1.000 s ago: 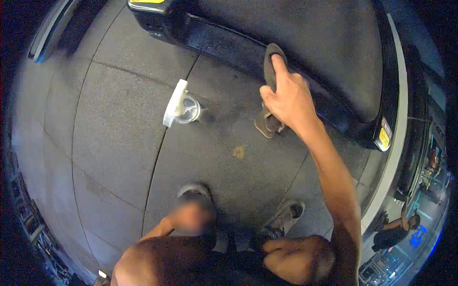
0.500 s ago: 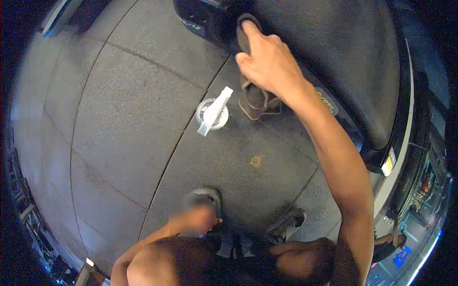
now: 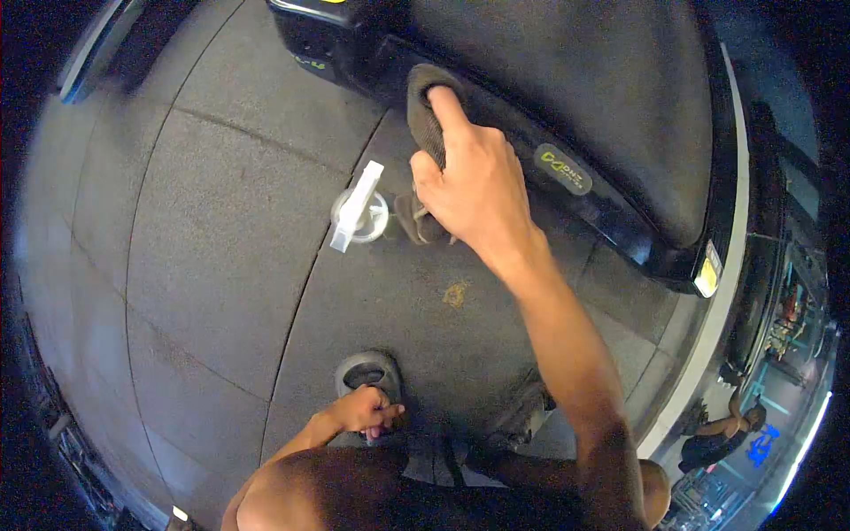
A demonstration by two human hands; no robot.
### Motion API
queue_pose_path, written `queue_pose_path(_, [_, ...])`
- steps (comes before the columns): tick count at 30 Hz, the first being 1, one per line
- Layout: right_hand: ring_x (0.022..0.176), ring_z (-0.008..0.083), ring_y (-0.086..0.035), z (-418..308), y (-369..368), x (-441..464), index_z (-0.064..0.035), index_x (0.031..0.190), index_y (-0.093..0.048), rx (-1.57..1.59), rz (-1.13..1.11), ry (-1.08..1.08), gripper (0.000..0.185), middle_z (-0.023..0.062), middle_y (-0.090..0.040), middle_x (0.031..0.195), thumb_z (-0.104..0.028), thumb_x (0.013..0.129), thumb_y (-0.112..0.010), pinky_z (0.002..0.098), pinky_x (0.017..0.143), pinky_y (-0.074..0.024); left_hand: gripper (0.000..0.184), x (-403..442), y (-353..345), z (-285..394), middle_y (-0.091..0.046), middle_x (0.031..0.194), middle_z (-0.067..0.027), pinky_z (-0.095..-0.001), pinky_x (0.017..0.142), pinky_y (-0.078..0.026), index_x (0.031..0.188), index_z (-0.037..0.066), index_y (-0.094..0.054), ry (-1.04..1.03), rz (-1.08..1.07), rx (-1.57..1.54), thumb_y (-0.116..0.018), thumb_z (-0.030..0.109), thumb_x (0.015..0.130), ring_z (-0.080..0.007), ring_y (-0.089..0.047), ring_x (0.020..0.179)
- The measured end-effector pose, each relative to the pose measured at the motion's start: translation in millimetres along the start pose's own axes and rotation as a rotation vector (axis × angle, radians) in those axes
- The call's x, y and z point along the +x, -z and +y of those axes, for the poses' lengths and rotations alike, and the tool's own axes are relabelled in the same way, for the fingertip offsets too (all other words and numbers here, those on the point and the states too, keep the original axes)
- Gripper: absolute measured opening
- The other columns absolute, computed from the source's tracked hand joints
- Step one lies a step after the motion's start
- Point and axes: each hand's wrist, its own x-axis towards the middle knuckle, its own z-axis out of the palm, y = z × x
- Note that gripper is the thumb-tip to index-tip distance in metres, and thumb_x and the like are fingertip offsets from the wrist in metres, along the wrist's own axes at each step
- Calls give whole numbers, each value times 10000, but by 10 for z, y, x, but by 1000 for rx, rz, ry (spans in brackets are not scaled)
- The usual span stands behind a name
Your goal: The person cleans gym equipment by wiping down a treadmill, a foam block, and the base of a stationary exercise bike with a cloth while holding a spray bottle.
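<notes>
My right hand [image 3: 478,181] reaches forward, pressing a dark grey cloth [image 3: 425,106] against the long side edge of a black machine [image 3: 522,124]. The index finger points into the cloth, and a loose end hangs below the palm. Just left of the cloth, a clear spray bottle [image 3: 370,221] with a white trigger head [image 3: 359,203] stands on the floor. Low in the view, my left hand [image 3: 365,411] hangs with its fingers curled in, above a grey shoe [image 3: 372,361]. I make out nothing held in it.
Dark rubber floor tiles [image 3: 212,239] spread to the left. The machine carries a label [image 3: 564,168] on its side. A pale strip [image 3: 708,354] runs along the right, with a mirror-like view of a person [image 3: 726,434] beyond. A yellowish stain [image 3: 455,294] marks the floor.
My right hand has moved the cloth a little nearer to me along the machine's edge. The whole view has shifted slightly. My left hand stays low by the shoe.
</notes>
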Motion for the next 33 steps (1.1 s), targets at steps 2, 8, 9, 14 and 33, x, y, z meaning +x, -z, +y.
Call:
queue_pose_path(2, [779, 505, -672, 110, -20, -71, -31, 1272, -471, -39, 73, -74, 515, 311, -673, 798, -158, 804, -646, 587, 754, -552, 544, 45, -7, -40, -693, 627, -129, -332, 528, -573, 764, -11, -683, -5, -5, -5, -519, 437, 1026, -211, -701, 546])
queue_pose_path(8, [811, 515, -659, 418, 130, -237, -6, 1321, -440, 22, 151, -206, 548, 308, -677, 832, -158, 827, -623, 580, 775, -533, 530, 77, -85, -123, -692, 618, -137, -333, 551, -577, 788, -12, -694, -39, 41, 15, -524, 432, 1021, -214, -708, 558])
queue_pose_path(9, [827, 518, -660, 429, 180, -291, -18, 1319, -434, 80, 145, -206, 547, 314, -679, 850, -166, 831, -631, 589, 782, -542, 512, 111, -89, -228, -696, 629, -138, -334, 572, -577, 804, -11, -700, -64, 31, 10, -528, 421, 1018, -212, -717, 592])
queue_pose_path(14, [1382, 375, -438, 689, 176, -957, 86, 1472, -339, 777, 14, -96, 836, 311, -477, 1430, -233, 819, -753, 420, 1153, -334, 288, -128, -33, 182, -721, 768, -150, -328, 686, -550, 888, 5, -717, -360, 304, 199, -593, 251, 974, -205, -718, 757])
queue_pose_path(33, [906, 235, -693, 304, 98, -1833, -31, 1521, -360, 1864, -752, -454, 889, 154, -650, 1182, -118, 695, -678, 344, 792, -583, 343, -944, -36, 1974, -624, 958, -77, -248, 621, -459, 1118, -23, -680, -912, 1305, 19, -807, 98, 823, -114, -584, 792])
